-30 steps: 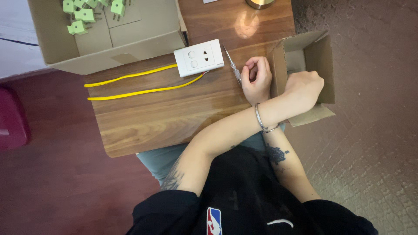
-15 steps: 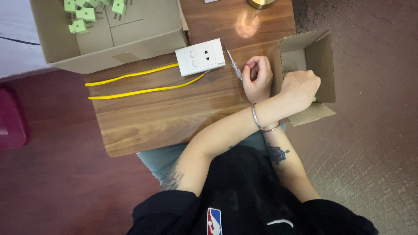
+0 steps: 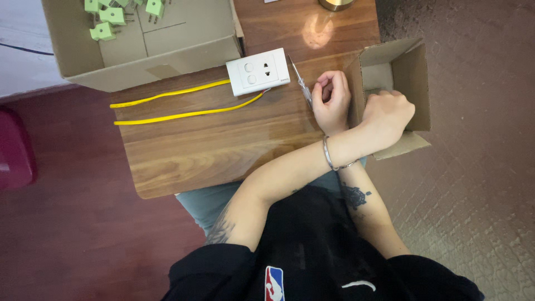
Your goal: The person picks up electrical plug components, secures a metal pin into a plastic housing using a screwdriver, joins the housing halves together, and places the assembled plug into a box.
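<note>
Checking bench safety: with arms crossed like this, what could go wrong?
The right hand grips a thin pointed metal tool beside the white socket plate; a slip could scratch it. The left hand reaches across into the small cardboard box jutting past the wooden table's edge and might tip it off.

My left hand (image 3: 387, 114) reaches into a small brown cardboard box (image 3: 415, 67) at the table's right edge (flaps open); a larger brown box (image 3: 184, 39) sits top left, holding green pieces.
</note>
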